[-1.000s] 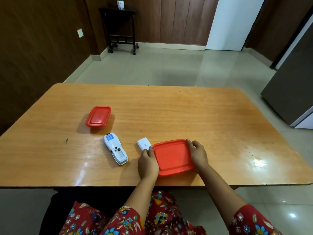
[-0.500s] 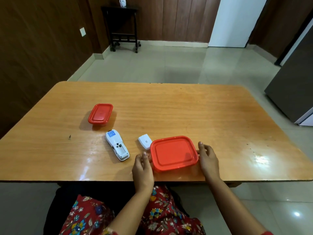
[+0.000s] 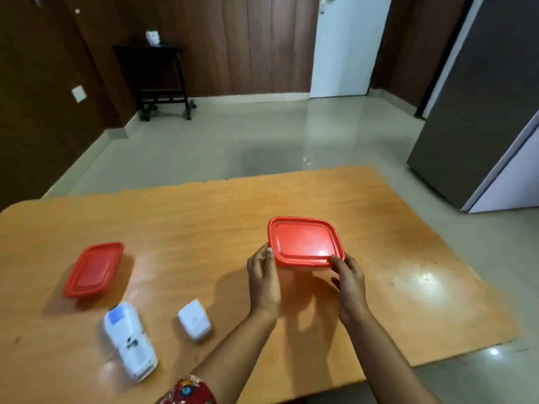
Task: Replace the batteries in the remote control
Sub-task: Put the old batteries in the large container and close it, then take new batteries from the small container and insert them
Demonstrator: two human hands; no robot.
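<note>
A dark side table [image 3: 151, 51] carrying a small white pot [image 3: 152, 36] stands against wood-panelled walls [image 3: 262, 42], left of a white door [image 3: 344, 45]; a grey refrigerator [image 3: 478, 106] flanks the glossy tiled floor [image 3: 233, 141].

Remote control [image 3: 129, 339] motion-blurred; red-lidded container [image 3: 304, 242] contents hidden beneath lid.
</note>
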